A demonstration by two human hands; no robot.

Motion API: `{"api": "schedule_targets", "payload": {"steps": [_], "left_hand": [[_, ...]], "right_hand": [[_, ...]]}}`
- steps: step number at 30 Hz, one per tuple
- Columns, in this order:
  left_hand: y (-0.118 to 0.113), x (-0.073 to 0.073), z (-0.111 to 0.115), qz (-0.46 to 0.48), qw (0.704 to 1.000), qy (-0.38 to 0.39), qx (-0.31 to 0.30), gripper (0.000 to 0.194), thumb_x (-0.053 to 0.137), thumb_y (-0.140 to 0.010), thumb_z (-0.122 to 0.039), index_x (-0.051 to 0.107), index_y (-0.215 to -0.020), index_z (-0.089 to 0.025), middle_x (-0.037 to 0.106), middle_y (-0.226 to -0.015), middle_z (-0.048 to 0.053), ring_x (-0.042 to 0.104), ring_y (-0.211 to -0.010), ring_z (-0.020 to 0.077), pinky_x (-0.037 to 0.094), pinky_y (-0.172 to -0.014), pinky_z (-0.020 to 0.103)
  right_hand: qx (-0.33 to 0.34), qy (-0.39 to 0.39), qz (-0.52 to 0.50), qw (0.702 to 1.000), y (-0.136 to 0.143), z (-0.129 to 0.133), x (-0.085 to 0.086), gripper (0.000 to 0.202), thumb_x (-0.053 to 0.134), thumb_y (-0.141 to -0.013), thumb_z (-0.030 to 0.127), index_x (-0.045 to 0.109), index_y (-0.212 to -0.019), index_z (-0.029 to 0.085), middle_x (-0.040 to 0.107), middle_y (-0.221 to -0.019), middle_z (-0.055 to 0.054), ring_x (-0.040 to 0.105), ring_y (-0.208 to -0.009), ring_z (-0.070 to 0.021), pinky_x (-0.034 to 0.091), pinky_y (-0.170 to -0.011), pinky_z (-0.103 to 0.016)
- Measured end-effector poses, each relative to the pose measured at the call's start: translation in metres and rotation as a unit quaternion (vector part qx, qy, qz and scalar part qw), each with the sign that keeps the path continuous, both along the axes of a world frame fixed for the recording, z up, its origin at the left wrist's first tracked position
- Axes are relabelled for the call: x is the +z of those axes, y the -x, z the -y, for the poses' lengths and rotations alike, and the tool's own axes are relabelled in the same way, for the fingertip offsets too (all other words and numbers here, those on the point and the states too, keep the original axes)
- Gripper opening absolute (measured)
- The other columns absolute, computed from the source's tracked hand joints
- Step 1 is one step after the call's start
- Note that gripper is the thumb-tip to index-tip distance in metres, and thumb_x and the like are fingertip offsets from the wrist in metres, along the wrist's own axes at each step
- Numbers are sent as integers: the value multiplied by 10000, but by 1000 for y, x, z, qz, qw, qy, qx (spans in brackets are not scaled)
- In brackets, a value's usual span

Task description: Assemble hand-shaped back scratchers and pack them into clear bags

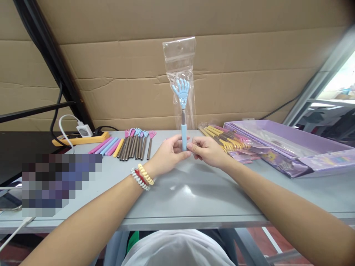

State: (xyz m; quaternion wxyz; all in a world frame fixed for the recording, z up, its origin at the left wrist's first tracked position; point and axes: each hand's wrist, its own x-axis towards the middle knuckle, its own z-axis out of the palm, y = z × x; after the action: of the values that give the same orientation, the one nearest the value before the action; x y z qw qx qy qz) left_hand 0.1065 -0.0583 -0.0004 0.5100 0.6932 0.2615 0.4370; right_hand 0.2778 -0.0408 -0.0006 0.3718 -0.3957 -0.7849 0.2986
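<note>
A light-blue back scratcher (184,136) with a hand-shaped head stands upright between my hands over the table. My left hand (168,153) is closed around the lower part of its handle. My right hand (208,150) is also closed, thumb and fingers pinching at the handle's lower right side. A clear plastic bag (179,51) rises above the head; I cannot tell whether it surrounds the scratcher or hangs just behind it. To the left lie several metal scratcher rods with coloured heads (135,146) and several loose coloured handles (108,146).
Bagged yellow and pink back scratchers (222,138) lie at right, beside an open purple box (299,168). At back left are a yellow power strip (95,138) and white charger (84,130). A cardboard wall (124,74) stands behind the grey table (194,199).
</note>
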Motion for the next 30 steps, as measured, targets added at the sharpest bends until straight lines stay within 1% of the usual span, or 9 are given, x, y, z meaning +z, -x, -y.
{"api": "schedule_targets", "payload": {"steps": [3,6,9,11,17,21,24,28,30], "left_hand": [[-1,0,0,-11,1000,-9,23,441,663,-740,-186,526,-1155,-129,657,-1028,114,635,-897,183,490,-859,376],[-1,0,0,-19,999,-12,43,412,640,-751,-188,543,-1146,-120,664,-961,97,623,-832,155,495,-766,308],[0,0,0,-43,998,-22,48,376,601,-785,-233,561,-1142,-122,650,-825,56,585,-731,121,468,-649,248],[1,0,0,-54,997,-27,43,381,592,-799,-286,567,-1142,-123,636,-786,44,566,-701,112,453,-615,234],[2,1,0,-55,997,-31,33,405,595,-798,-408,597,-1084,-120,647,-787,56,572,-680,118,455,-599,235],[2,0,0,-62,997,-35,35,397,592,-800,-425,605,-1042,-111,642,-763,50,567,-647,111,460,-604,242],[3,0,-1,-66,996,-42,32,404,586,-803,-430,594,-1052,-111,637,-789,50,552,-631,103,452,-586,240],[3,2,0,-79,995,-49,39,397,572,-810,-435,595,-1021,-99,593,-687,23,531,-603,101,434,-542,227],[3,3,1,-84,994,-52,41,388,566,-815,-427,593,-1017,-97,584,-677,19,531,-603,101,432,-537,225]], "right_hand": [[0,1,0,1000,0,0,0,442,509,-785,569,470,-578,181,491,-482,28,413,-437,-80,308,-444,-221],[3,6,-1,1000,1,1,2,443,499,-790,567,470,-573,182,478,-481,29,406,-433,-80,297,-432,-220],[4,-7,23,1000,1,2,3,441,475,-811,550,496,-579,175,482,-488,25,394,-440,-80,288,-435,-219],[4,-21,44,999,0,2,3,442,466,-825,534,530,-589,165,495,-501,18,399,-458,-82,293,-451,-220],[30,-31,47,998,0,3,2,418,496,-818,513,603,-637,152,557,-566,-5,426,-501,-94,315,-480,-224],[18,-38,51,998,0,3,2,405,529,-801,508,611,-630,151,536,-536,3,408,-487,-90,298,-469,-222],[26,-42,44,998,0,2,1,402,519,-814,497,621,-629,155,538,-541,5,409,-492,-90,308,-477,-222],[41,-38,42,998,0,1,1,387,497,-833,486,644,-705,152,580,-604,-9,425,-522,-98,313,-490,-229],[34,-44,48,997,-1,2,2,379,503,-829,485,640,-718,150,573,-597,-5,412,-520,-97,301,-489,-233]]}}
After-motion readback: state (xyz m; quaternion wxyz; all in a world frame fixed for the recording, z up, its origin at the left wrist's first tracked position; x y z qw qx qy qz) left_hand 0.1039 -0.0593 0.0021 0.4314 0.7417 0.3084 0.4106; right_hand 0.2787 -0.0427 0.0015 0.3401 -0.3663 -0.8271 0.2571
